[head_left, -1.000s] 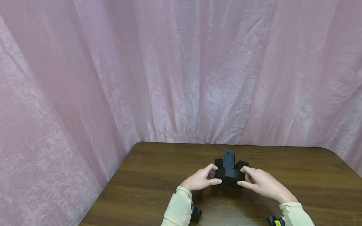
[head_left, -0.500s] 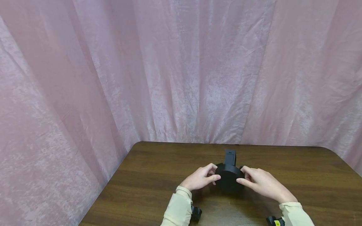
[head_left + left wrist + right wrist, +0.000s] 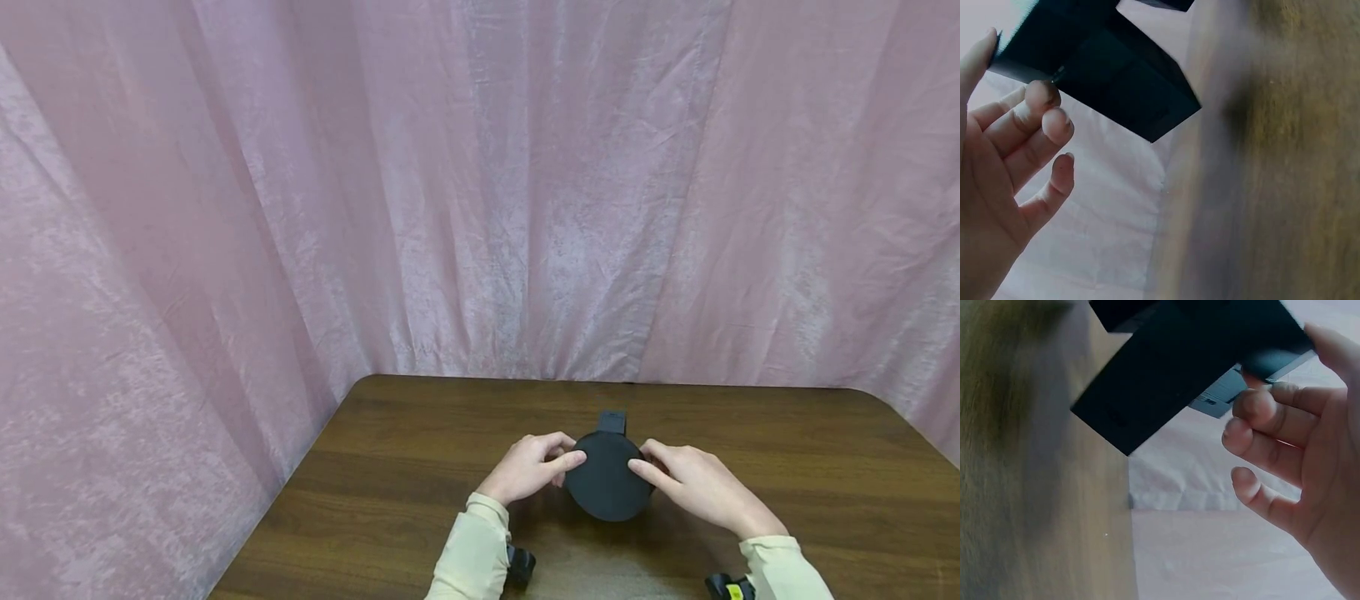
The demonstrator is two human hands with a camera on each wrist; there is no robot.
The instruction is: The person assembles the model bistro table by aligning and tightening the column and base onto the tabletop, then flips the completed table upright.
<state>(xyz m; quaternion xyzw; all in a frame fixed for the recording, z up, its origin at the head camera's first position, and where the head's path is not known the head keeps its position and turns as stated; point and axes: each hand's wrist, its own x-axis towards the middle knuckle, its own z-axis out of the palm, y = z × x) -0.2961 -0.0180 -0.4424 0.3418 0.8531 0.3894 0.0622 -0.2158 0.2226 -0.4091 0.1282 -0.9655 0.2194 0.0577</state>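
A black round object (image 3: 609,483) with a flat disc face is tilted so that the disc faces the head camera. Behind its far rim sticks out one block-like arm (image 3: 612,422). My left hand (image 3: 525,468) pinches its left edge, thumb on the face and fingers behind. On the right edge, my right hand (image 3: 697,485) pinches it the same way. Both wrist views show long black blocks (image 3: 1129,81) jutting from the disc, a second one (image 3: 1166,375) in the right view. The remaining fingers curl loosely under it. The object appears held above the tabletop.
A brown wooden table (image 3: 420,467) spreads beneath the hands, with rounded far corners. Pink velvet curtain (image 3: 525,208) hangs behind and to the left. A black wrist camera (image 3: 520,567) sits at the left sleeve, another (image 3: 727,587) at the right.
The black object has tipped, its disc face turning up toward the head camera and its block-like arms swinging out of sight behind it. Both hands keep their grip and have shifted little.
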